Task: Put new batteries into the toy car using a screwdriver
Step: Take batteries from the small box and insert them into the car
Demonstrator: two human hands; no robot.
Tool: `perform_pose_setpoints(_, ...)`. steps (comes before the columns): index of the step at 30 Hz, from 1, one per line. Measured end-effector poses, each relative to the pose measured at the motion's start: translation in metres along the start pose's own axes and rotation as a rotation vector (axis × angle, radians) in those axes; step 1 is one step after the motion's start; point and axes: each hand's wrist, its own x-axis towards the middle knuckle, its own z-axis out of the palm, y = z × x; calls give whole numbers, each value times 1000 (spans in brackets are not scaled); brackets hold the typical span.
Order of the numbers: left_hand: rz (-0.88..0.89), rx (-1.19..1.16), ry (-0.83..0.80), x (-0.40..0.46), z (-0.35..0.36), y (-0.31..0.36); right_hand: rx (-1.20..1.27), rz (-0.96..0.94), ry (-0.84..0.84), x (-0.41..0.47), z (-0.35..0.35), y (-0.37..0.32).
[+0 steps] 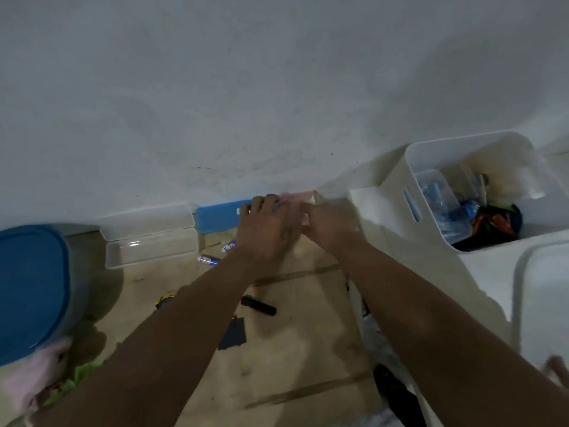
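Observation:
Both arms reach forward to a small clear box [297,197] with something pinkish inside, standing against the wall. My left hand [264,229] curls its fingers over the box's left top edge, and my right hand [329,224] grips its right side. Two blue-and-white batteries [207,259] lie on the floor just left of my left wrist. A black screwdriver [258,306] lies between my forearms, with a dark flat cover [233,334] just below it. A dark shape [395,396] shows under my right arm; I cannot tell whether it is the toy car.
A blue lid [218,218] and a clear empty tray [151,241] stand along the wall at left. A blue-lidded tub [30,288] stands at far left, with pink and green cloth below it. A white bin [397,183] of mixed items stands at right, another white container [529,291] nearer.

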Motion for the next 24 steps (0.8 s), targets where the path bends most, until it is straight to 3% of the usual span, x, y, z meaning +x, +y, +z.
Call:
perform_pose_setpoints(4,101,88,-25,22,14,-6,-167,-76,-4,11,8,1)
perform_pose_setpoints(15,255,-22,34,33,22,-21,-436,-266,-104,19,-9,-14)
perform_pose_setpoints(21,235,-66,53,30,22,-21,-348,-229,-159,25,-24,-11)
perform_pose_setpoints(24,215,-143,47,29,16,-24,-275,-172,-104,27,-34,0)
